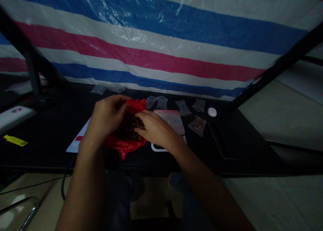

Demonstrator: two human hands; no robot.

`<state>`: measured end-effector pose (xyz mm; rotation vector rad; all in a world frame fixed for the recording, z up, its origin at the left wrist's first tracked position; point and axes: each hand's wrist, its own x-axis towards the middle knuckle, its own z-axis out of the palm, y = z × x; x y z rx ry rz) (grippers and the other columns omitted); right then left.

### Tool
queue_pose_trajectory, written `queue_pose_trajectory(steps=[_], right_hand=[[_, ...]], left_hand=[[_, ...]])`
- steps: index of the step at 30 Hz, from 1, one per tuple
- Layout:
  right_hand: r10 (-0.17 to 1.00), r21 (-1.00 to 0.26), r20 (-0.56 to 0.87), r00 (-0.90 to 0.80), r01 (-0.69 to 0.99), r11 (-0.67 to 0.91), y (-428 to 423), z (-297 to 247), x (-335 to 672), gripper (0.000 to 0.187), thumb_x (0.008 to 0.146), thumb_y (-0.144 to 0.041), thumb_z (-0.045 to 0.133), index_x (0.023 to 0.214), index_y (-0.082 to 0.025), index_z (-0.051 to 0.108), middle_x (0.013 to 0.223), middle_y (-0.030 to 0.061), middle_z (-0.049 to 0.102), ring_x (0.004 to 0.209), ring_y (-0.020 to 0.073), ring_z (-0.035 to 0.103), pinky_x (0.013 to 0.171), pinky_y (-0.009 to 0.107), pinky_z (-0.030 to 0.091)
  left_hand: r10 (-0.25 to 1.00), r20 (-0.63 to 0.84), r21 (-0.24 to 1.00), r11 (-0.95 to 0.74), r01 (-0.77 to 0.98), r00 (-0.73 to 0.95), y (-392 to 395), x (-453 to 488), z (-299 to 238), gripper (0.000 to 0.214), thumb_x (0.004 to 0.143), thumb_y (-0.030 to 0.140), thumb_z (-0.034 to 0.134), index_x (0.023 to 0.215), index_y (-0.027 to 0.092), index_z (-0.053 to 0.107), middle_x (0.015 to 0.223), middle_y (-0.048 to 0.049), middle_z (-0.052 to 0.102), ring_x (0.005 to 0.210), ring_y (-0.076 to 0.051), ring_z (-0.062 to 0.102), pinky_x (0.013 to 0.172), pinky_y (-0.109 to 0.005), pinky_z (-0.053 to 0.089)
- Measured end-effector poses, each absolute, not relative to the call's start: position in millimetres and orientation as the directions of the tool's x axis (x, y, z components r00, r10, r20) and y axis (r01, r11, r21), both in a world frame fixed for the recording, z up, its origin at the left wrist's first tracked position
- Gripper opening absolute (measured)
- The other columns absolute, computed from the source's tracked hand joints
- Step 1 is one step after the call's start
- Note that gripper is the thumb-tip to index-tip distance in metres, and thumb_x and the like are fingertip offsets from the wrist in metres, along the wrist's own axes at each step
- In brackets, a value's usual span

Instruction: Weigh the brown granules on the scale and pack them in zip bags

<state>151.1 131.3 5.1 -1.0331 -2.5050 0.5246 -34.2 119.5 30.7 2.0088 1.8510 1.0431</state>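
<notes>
A red plastic bag [126, 146] lies open on the black table, with many small dark-brown pieces [130, 128] inside. At its upper left rim, my left hand [109, 114] is closed with the fingers curled on the plastic. My right hand [151, 125] reaches in from the right, thumb and fingers apart, the tips touching the brown pieces. Just beside the bag, partly under my right forearm, is a small scale-like device [173, 120] with a shiny square top and white edge. A small clear bag [198, 125] holding brown pieces lies to its right.
Several clear small bags [162, 102] lie along the back. At right are a white round object [212, 112] and a dark phone-like slab [219, 140]. A yellow strip [15, 140] and white device [15, 118] sit left. Striped plastic sheeting [151, 59] hangs behind.
</notes>
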Motion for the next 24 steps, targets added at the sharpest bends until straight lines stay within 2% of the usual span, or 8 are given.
queue_pose_trajectory(steps=[3,5,8,10,13,16,19,24], right_hand=[[0.700,-0.474,0.258,-0.666,0.544,0.692,132.5,0.9,149.8,0.040,0.092,-0.026,0.077,0.129,-0.014,0.066,0.138,0.0171,0.066,0.136,0.0289,0.058,0.117,0.045,0.045],[0.682,-0.474,0.239,-0.691,0.530,0.703,133.1,-3.0,147.1,0.048,0.090,-0.032,0.081,0.131,-0.013,0.065,0.140,0.0178,0.065,0.137,0.0306,0.056,0.117,0.047,0.045],[0.679,-0.441,0.182,-0.711,0.558,0.703,134.0,-7.5,142.3,0.041,0.090,-0.028,0.080,0.125,-0.011,0.068,0.135,0.0181,0.067,0.134,0.0319,0.058,0.115,0.048,0.047],[0.688,-0.428,0.165,-0.707,0.577,0.696,134.7,-8.8,140.2,0.031,0.092,-0.024,0.078,0.120,-0.012,0.072,0.133,0.0164,0.068,0.131,0.0302,0.060,0.112,0.045,0.049],[0.711,-0.421,0.153,-0.686,0.606,0.675,135.3,-9.9,139.6,0.027,0.094,-0.024,0.074,0.119,-0.014,0.073,0.130,0.0150,0.069,0.127,0.0285,0.062,0.109,0.043,0.051],[0.723,-0.401,0.157,-0.673,0.625,0.669,134.8,-10.8,139.5,0.030,0.095,-0.025,0.073,0.121,-0.012,0.073,0.130,0.0167,0.070,0.128,0.0304,0.061,0.107,0.044,0.052],[0.708,-0.419,0.142,-0.692,0.605,0.677,134.2,-9.5,138.3,0.021,0.096,-0.016,0.069,0.115,-0.011,0.075,0.125,0.0168,0.073,0.120,0.0272,0.066,0.105,0.042,0.052],[0.710,-0.435,0.120,-0.694,0.606,0.666,133.4,-2.4,136.0,0.015,0.096,-0.012,0.069,0.107,-0.014,0.079,0.115,0.0140,0.078,0.110,0.0241,0.071,0.098,0.036,0.052]], left_hand=[[0.953,0.303,0.580,-0.182,0.794,-0.003,124.9,-33.0,23.5,0.038,0.094,0.031,0.052,0.119,0.018,0.078,0.120,-0.0109,0.080,0.108,-0.030,0.075,0.103,-0.039,0.055],[0.951,0.308,0.537,-0.192,0.821,0.020,126.0,-33.1,21.8,0.042,0.095,0.030,0.053,0.126,0.015,0.075,0.128,-0.0141,0.076,0.117,-0.031,0.071,0.108,-0.041,0.052],[0.913,0.408,0.435,-0.208,0.876,0.014,121.3,-34.4,27.8,0.048,0.093,0.029,0.057,0.136,0.011,0.070,0.141,-0.0186,0.066,0.132,-0.034,0.061,0.118,-0.045,0.045],[0.903,0.429,0.420,-0.226,0.879,0.027,116.5,-36.1,33.2,0.043,0.093,0.028,0.057,0.130,0.013,0.072,0.137,-0.0169,0.067,0.130,-0.032,0.061,0.117,-0.045,0.045],[0.958,0.251,0.502,-0.251,0.828,0.138,112.8,-39.8,31.3,0.032,0.089,0.025,0.055,0.112,0.019,0.077,0.120,-0.0107,0.076,0.111,-0.028,0.070,0.104,-0.039,0.054],[0.962,0.026,0.566,-0.239,0.789,0.273,114.3,-43.9,16.6,0.044,0.080,0.025,0.062,0.122,0.022,0.075,0.125,-0.0100,0.078,0.109,-0.028,0.073,0.101,-0.039,0.056],[0.958,-0.052,0.595,-0.198,0.779,0.283,116.0,-46.3,4.5,0.049,0.077,0.028,0.067,0.125,0.024,0.075,0.126,-0.0091,0.079,0.111,-0.029,0.075,0.099,-0.037,0.057],[0.965,-0.071,0.546,-0.175,0.819,0.253,119.0,-45.2,3.4,0.037,0.073,0.032,0.069,0.108,0.025,0.080,0.114,-0.0089,0.083,0.101,-0.030,0.077,0.087,-0.034,0.059]])
